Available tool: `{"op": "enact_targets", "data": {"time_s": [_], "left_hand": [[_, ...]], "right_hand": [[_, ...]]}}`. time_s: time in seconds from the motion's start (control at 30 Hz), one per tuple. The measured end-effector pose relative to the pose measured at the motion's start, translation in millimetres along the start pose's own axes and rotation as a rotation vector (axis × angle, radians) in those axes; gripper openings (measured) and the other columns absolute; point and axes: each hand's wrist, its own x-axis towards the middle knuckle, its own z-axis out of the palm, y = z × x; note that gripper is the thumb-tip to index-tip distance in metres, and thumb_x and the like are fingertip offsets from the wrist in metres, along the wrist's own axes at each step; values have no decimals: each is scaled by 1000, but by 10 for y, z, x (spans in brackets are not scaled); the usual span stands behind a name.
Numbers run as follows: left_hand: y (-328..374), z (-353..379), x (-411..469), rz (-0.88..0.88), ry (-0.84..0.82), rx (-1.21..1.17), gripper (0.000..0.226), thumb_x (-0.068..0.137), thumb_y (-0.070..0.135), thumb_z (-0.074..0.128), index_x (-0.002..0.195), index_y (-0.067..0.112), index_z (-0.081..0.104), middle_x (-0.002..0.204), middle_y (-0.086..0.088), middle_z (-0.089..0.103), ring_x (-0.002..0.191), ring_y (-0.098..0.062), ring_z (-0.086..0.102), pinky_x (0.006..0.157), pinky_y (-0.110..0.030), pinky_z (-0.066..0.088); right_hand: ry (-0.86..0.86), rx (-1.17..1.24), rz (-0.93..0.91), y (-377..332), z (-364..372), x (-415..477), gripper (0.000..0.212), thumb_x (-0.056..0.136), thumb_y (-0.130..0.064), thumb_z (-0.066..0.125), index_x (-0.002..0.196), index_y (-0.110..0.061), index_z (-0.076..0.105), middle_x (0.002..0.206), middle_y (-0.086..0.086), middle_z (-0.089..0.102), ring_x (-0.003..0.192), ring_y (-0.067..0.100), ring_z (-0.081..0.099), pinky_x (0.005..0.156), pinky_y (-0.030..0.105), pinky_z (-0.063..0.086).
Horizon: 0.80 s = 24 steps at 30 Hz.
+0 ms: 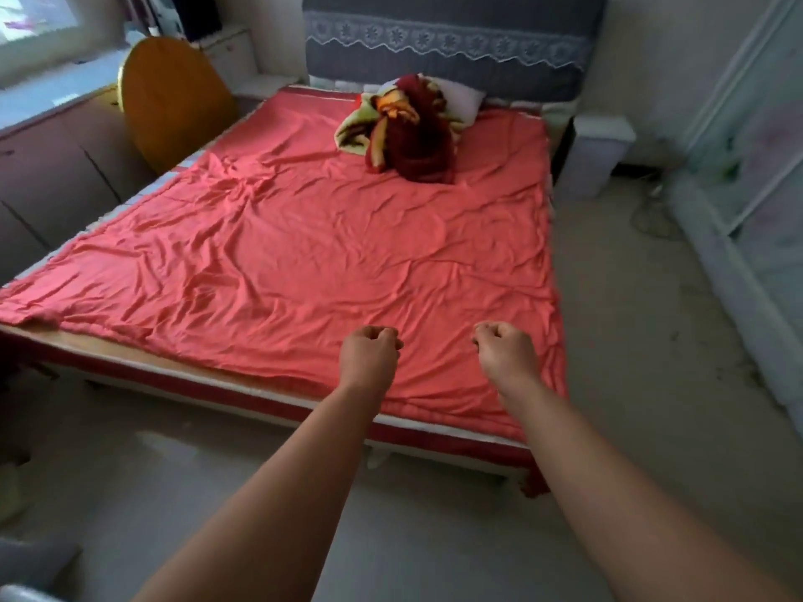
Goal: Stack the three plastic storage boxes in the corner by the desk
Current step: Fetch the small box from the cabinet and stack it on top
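Note:
No plastic storage box shows clearly in the head view. Both my arms stretch forward over the foot of a bed. My left hand (369, 347) is curled into a loose fist with nothing in it, hovering over the red sheet (278, 254). My right hand (504, 345) is likewise closed and empty, a short way to the right of the left one. A pale box-like bedside unit (593, 160) stands at the bed's far right corner; I cannot tell what it is.
A crumpled red and green blanket (404, 128) and a white pillow (460, 97) lie near the grey headboard (447, 50). A round wooden tabletop (174, 102) leans beside low cabinets (56, 176) on the left. A pale wardrobe (751, 176) lines the right wall. Bare floor (630, 341) runs along the bed.

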Motion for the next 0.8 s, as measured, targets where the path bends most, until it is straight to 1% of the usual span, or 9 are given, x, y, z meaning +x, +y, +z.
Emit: {"op": "enact_targets", "data": {"time_s": [0.1,0.2,0.27,0.4,0.47,0.53,0.63,0.73,0.8], "left_hand": [[-20,624,-121,6,-82,28,22,92,12,48,76,14,62,74,-6,63,70,-22,53,67,-33,41],[-39,1225,-276,0,-179,69,17,91,14,49,85,10,65,75,-4,64,69,-21,53,65,-33,41],[-32,1606,-374,14,-231,88,18,91,14,50,80,12,64,74,-4,65,68,-20,54,66,-32,43],[-4,2314,-526,49,-353,158,25,90,12,51,67,16,61,74,-9,65,68,-22,55,67,-31,42],[5,2608,-573,62,-408,180,26,89,11,51,66,16,60,71,-9,63,65,-23,54,64,-30,42],[33,2916,-600,66,-462,194,26,91,10,50,67,15,58,67,-5,60,58,-19,52,57,-25,41],[101,3420,-581,71,-539,216,24,91,11,50,69,16,58,69,-3,61,55,-13,51,50,-21,38],[212,3878,-531,78,-604,227,22,90,12,50,71,17,60,70,-2,62,57,-13,53,51,-20,39],[324,4162,-501,85,-644,233,22,91,12,50,72,18,60,69,0,62,57,-13,53,53,-20,40]], "right_hand": [[86,-19,42,255,-588,109,29,94,-20,47,84,-1,66,72,6,56,69,20,49,53,28,34],[196,17,74,525,-1122,244,27,92,-20,49,79,-4,67,74,9,61,69,21,53,62,28,38],[266,39,101,677,-1462,297,26,91,-17,49,76,-5,66,73,12,61,67,21,52,63,29,38],[395,40,169,919,-2098,388,31,92,-14,48,83,10,65,71,17,56,68,21,48,60,28,34],[439,42,214,1008,-2339,451,29,91,-11,48,80,10,64,73,27,56,69,21,47,57,29,32],[488,40,258,1096,-2566,537,28,89,-10,49,81,11,66,81,34,62,69,22,48,60,29,34],[572,58,305,1191,-2917,712,25,88,-11,50,75,1,68,72,19,59,67,22,51,61,30,36],[643,94,336,1240,-3244,902,27,89,-13,49,62,-14,55,61,6,52,52,18,42,47,22,31],[673,124,373,1231,-3454,1009,25,92,-17,47,72,-11,61,66,6,54,50,14,41,42,22,28]]}}
